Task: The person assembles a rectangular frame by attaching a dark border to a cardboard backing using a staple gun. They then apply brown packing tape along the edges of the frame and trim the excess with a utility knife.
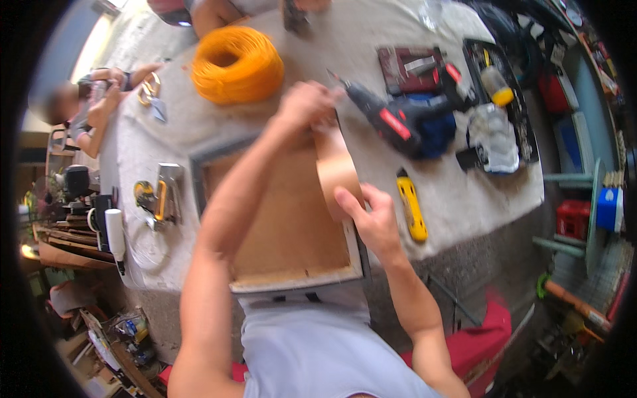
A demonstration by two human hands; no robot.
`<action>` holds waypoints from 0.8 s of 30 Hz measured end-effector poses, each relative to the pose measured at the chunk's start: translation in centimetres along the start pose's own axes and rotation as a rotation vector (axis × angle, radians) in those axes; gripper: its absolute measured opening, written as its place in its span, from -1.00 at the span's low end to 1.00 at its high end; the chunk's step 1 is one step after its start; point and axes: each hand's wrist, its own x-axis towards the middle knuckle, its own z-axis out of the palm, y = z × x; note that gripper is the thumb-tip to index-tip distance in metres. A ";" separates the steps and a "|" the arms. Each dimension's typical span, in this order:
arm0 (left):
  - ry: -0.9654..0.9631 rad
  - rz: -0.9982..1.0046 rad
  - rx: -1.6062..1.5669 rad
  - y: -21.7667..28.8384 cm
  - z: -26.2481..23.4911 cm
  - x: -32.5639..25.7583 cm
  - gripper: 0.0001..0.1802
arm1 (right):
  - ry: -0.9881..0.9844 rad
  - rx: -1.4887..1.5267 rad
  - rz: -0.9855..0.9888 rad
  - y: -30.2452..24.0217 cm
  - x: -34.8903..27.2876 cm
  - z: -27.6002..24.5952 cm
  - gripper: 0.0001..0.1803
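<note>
A shallow wooden frame with a brown panel (285, 232) and dark outer edges lies at the table's near edge, against my body. Along its right side runs a wide, curved strip of tan tape (337, 171). My right hand (377, 215) is closed on the near end of this strip, thumb on top, at the frame's right edge. Reaching across the panel, my left hand (308, 105) is closed at the strip's far end, by the frame's far right corner. Motion blurs its fingers.
A cloth-covered table (159, 265) holds an orange cable coil (237, 65), a cordless drill (398, 123), a yellow utility knife (412, 205), an open tool case (524, 126) and a tape measure (144, 194). Another person (99, 106) is at the far left; someone else's limbs show at the far edge.
</note>
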 end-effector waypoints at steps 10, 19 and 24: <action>0.466 0.229 0.332 0.0 4.5 2.2 -0.52 | 0.046 -0.149 -0.128 -0.6 -1.6 0.3 -0.64; 0.460 0.206 0.389 0.6 4.3 2.6 -0.54 | -0.050 0.048 0.213 -1.5 -6.6 -1.4 -0.57; 0.412 0.139 0.461 0.9 4.1 3.3 -0.45 | -0.078 -0.217 0.243 -2.3 -10.6 -2.3 -0.59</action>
